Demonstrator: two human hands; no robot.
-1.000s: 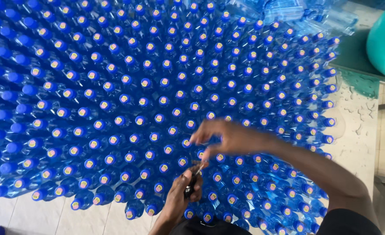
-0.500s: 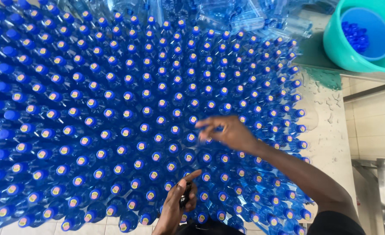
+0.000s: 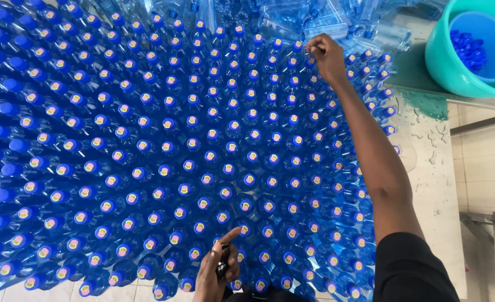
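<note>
from up here i see my right hand (image 3: 327,56) stretched to the far edge of the packed blue bottles (image 3: 163,145), its fingers (image 3: 314,49) pinched narrow on the cap of one bottle (image 3: 310,51) in the back rows. my left hand (image 3: 218,268) sits close to me at the near edge, fingers curled around a small dark object (image 3: 223,267) i cannot make out, index finger pointing out over the caps. the bottles stand upright, touching, covering the wet surface (image 3: 432,168). beyond the right hand lies a heap of clear empty bottles (image 3: 325,22). at the far right corner a teal basin (image 3: 443,61) holds a blue bowl (image 3: 485,56) with loose blue caps (image 3: 468,47).
</note>
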